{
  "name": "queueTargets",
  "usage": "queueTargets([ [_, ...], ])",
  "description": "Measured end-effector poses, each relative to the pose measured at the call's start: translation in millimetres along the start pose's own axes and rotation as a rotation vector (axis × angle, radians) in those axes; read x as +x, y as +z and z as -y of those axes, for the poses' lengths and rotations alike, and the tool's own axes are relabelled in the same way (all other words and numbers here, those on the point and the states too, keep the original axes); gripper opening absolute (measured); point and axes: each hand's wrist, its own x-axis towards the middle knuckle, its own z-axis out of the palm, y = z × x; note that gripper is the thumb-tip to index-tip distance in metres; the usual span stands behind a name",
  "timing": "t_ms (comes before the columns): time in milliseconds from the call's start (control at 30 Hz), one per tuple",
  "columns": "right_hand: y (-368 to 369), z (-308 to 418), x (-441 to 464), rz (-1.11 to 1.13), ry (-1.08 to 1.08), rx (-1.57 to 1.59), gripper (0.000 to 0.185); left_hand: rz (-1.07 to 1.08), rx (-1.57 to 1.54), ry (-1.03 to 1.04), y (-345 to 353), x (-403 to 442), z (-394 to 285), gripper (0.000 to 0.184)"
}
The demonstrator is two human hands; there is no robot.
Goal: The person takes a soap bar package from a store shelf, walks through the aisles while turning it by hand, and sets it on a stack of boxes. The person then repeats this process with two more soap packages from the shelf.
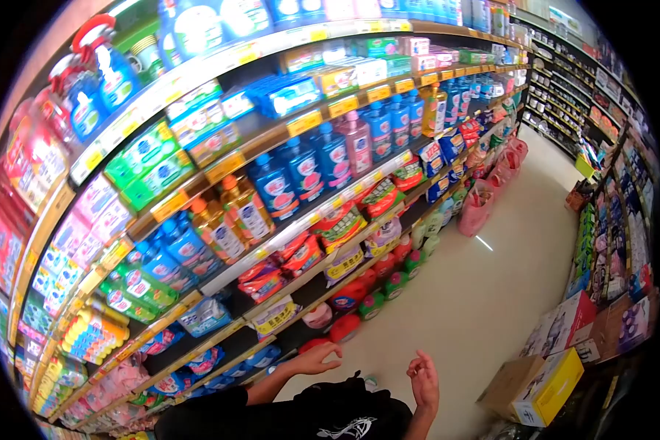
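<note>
My left hand [317,360] reaches out from a black sleeve beside the lower shelves. Its thumb and fingers are curved and apart, with nothing between them. Closest to it are the red bottles [345,328] low on the shelf, which it does not seem to touch. My right hand [423,381] is raised over the aisle floor, its fingers loosely bent and apart, and holds nothing. Higher up the shelf stand blue bottles with dark caps [301,169], amber bottles [244,209] and a pink bottle [356,141].
Shelves of boxed soap [148,166] and spray bottles [115,77] curve along the left. Pink plastic bags [477,207] stand on the aisle floor [447,301]. A yellow carton [548,387] and a brown box [510,379] sit at right, before another stocked shelf [610,213].
</note>
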Motion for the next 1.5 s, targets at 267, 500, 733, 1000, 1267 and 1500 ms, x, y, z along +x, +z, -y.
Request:
queueTargets([
  [267, -56, 11, 55, -0.064, 0.067, 0.014, 0.045, -0.099, -0.035, 0.005, 13, 68, -9, 0.029],
  [500, -70, -3, 105, 0.018, 0.259, -0.038, 0.044, -0.136, 0.103, -0.089, 0, 81, 23, 0.031],
  [733, -91, 32, 176, -0.024, 0.342, -0.168, 0.041, -0.060, 0.139, -0.131, -40, 185, 31, 0.031],
  [1000, -121, 61, 327, 0.014, 0.352, -0.356, 0.042, -0.087, 0.108, -0.234, -79, 288, 58, 0.040],
  [1267, -112, 110, 461, 0.142, 0.360, -0.517, 0.043, -0.099, 0.013, -0.229, -119, 374, 74, 0.041],
  [1500, -136, 147, 522, 0.127, 0.350, -0.509, 0.044, -0.151, 0.012, -0.146, -165, 453, 56, 0.038],
])
